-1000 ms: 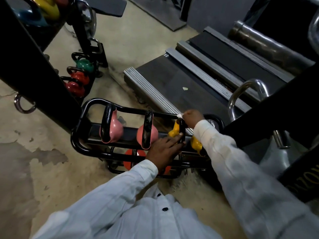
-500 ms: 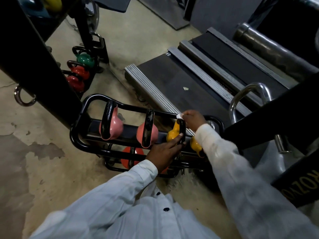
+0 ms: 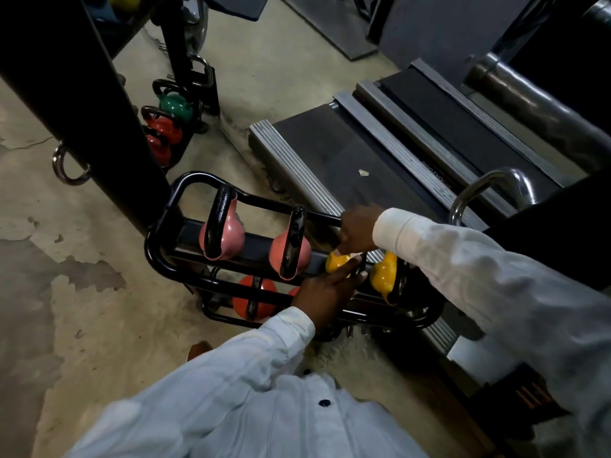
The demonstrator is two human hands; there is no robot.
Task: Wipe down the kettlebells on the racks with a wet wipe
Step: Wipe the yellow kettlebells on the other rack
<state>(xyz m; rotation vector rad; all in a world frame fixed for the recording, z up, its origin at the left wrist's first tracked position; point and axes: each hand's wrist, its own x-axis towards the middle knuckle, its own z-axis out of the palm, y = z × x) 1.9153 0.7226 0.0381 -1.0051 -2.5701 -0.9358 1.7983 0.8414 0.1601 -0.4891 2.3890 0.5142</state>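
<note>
Four kettlebells are sitting along the rack's (image 3: pixel 195 176) upper row. Two pink kettlebells (image 3: pixel 228 239) are sitting toward its left end. Left hand (image 3: pixel 325 292) is resting at the rack's near side, fingers stretched flat against the black handle of the first yellow kettlebell (image 3: pixel 335 263). Right hand (image 3: pixel 358 228) is hanging over the rack's far rail, nearer the bell, pinching the wet wipe (image 3: pixel 352 255) onto its top. Handle is pointing up, its loop running near-to-far across the rack; strokes probably following that line.
</note>
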